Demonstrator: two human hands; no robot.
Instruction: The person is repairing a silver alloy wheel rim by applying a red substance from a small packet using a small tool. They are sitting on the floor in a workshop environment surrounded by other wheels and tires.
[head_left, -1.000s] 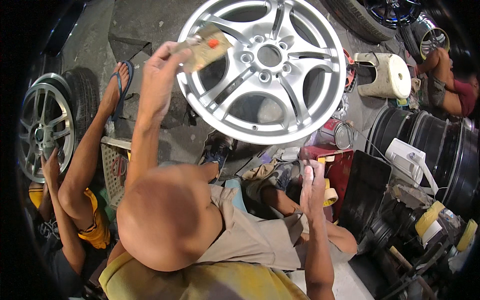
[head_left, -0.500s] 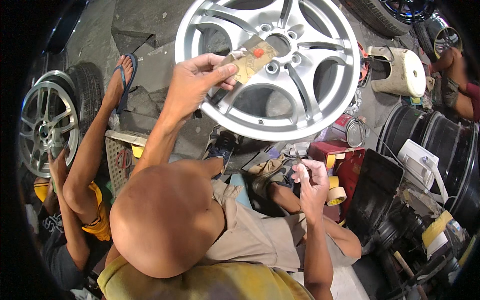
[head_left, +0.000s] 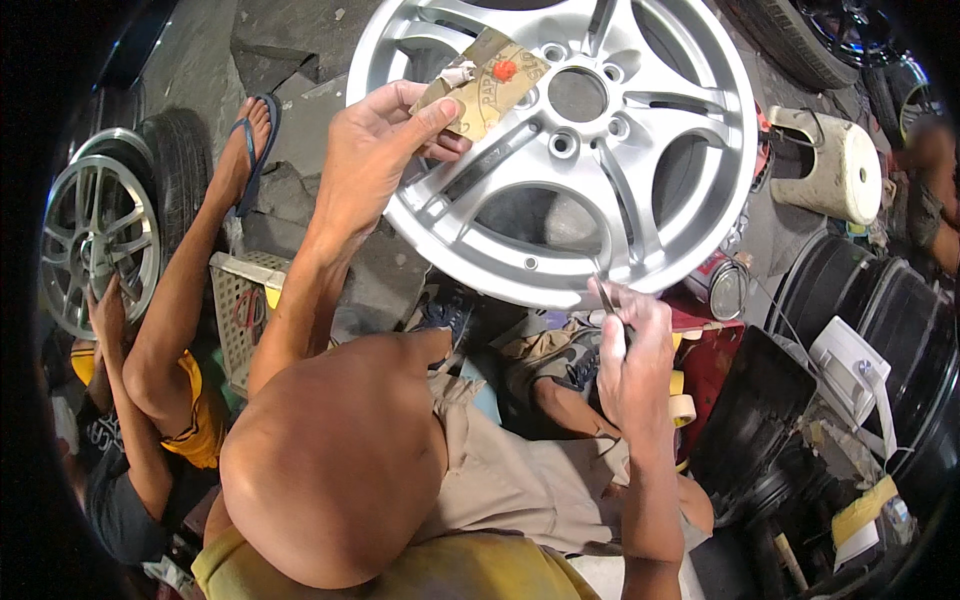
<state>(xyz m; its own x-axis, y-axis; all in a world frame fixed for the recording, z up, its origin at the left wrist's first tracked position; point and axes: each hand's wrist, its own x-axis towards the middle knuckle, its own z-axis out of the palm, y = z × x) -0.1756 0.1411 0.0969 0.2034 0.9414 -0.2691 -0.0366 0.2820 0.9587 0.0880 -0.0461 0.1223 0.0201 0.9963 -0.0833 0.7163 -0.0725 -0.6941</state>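
Observation:
My left hand [head_left: 385, 150] pinches a tan square of sandpaper [head_left: 497, 108], its printed back facing up. An orange-red dab [head_left: 505, 70] and a whitish-grey lump [head_left: 458, 74] sit on it. Below and around that hand lies a large silver alloy wheel [head_left: 510, 265] with paired spokes and a centre hole. My right hand [head_left: 640, 345] is closed on a thin dark blade [head_left: 607, 296], whose tip comes up at the wheel's near lip; whether it touches cannot be told. My raised bare knee [head_left: 330, 465] fills the lower left.
At left, another person's hand [head_left: 107, 305] is at a second alloy wheel [head_left: 75, 230], with a tyre [head_left: 178, 170] behind. A perforated basket [head_left: 235, 320] stands beside my left arm. Rightward are a cream stool [head_left: 850, 170], a metal tin [head_left: 728, 290], tape rolls [head_left: 682, 410] and dark rims [head_left: 850, 285].
My right hand has risen to the wheel's near edge with the blade. The sandpaper in my left hand has shifted up and left. The whole view has moved slightly.

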